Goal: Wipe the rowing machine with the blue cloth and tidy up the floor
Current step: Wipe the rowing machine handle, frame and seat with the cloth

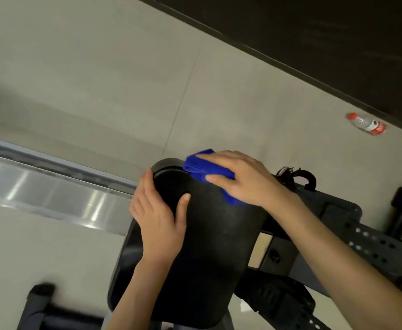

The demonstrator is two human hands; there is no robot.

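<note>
The rowing machine's black rounded housing (209, 246) fills the lower middle of the head view. My right hand (240, 177) presses a folded blue cloth (204, 166) flat against the housing's upper edge, fingers spread over it. My left hand (158, 215) grips the housing's left rim, thumb lying on the black surface. A plastic bottle (367, 123) with a red cap and red label lies on the grey floor at the far right, well away from both hands.
The machine's metal rail (40, 186) runs off to the left. Dark perforated footplates (371, 244) and a black hook (307, 177) sit to the right of the housing. A black foot (40, 291) stands at lower left. A dark wall (314, 32) borders the tiled floor.
</note>
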